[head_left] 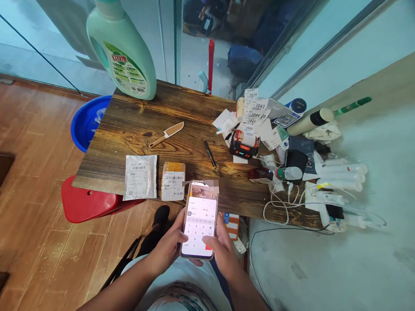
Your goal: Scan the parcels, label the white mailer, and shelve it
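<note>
A lit smartphone (197,225) sits between both hands, in front of the table's near edge, with a number keypad on its screen. My left hand (172,238) grips its left side, the thumb lying over the lower left of the screen. Around the right side closes my right hand (221,243), its thumb at a red key in the lower right corner. Beyond the phone, a white plastic mailer (140,177) and a small labelled parcel (173,181) lie on the wooden table (129,127). A black pen (210,154) and a sheathed knife (167,134) rest farther back.
A large green detergent bottle (125,53) stands at the far left corner. Right of centre are a label printer (243,144) with printed number slips, a capped bottle (288,173) and tangled white cables (280,207). A red stool (90,201) and blue basin (84,122) are left of the table.
</note>
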`<act>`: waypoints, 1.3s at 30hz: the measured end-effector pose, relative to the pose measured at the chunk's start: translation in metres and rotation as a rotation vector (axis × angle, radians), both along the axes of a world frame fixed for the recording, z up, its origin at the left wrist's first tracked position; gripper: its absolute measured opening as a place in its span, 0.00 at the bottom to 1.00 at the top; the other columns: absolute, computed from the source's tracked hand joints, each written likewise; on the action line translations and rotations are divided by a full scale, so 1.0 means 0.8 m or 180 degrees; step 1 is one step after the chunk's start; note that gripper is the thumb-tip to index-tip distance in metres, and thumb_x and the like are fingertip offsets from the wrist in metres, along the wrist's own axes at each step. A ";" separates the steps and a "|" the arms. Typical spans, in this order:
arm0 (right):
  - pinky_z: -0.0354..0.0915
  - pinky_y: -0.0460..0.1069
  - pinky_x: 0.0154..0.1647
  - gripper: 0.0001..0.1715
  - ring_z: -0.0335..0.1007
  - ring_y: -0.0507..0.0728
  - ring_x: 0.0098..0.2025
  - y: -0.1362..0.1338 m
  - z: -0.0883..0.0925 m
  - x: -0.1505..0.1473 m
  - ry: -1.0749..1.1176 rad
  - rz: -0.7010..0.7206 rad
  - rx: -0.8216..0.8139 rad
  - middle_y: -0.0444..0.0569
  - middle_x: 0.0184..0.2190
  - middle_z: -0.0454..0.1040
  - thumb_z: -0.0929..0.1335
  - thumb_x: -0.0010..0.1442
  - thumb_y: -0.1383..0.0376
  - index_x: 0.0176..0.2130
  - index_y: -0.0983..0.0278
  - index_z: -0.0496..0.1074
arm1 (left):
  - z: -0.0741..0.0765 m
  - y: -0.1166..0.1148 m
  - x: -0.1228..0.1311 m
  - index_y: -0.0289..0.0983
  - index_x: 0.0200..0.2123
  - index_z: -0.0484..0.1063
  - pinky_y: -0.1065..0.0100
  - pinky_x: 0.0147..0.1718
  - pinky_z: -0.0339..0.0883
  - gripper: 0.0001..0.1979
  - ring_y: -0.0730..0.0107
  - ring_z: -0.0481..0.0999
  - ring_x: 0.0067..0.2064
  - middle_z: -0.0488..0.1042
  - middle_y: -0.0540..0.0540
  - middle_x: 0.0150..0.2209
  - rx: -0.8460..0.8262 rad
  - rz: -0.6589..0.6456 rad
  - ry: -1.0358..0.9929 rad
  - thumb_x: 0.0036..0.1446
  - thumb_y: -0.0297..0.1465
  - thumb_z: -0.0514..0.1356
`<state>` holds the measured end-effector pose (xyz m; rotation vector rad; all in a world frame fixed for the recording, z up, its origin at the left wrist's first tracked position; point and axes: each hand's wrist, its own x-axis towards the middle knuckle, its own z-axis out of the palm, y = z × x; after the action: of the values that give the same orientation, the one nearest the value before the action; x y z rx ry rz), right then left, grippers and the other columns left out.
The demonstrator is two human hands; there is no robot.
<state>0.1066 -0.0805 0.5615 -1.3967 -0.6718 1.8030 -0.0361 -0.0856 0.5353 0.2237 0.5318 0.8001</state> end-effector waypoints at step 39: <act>0.72 0.49 0.36 0.33 0.75 0.59 0.42 -0.006 -0.006 -0.006 -0.0149 -0.0115 0.0055 0.48 0.45 0.77 0.69 0.50 0.66 0.55 0.59 0.61 | 0.008 0.003 -0.004 0.54 0.65 0.44 0.68 0.25 0.72 0.44 0.60 0.75 0.39 0.66 0.45 0.56 0.0022 -0.0030 -0.0095 0.44 0.24 0.51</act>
<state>0.1022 -0.0853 0.5567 -1.4347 -0.6805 1.7373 -0.0390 -0.0829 0.5417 0.2199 0.4995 0.7952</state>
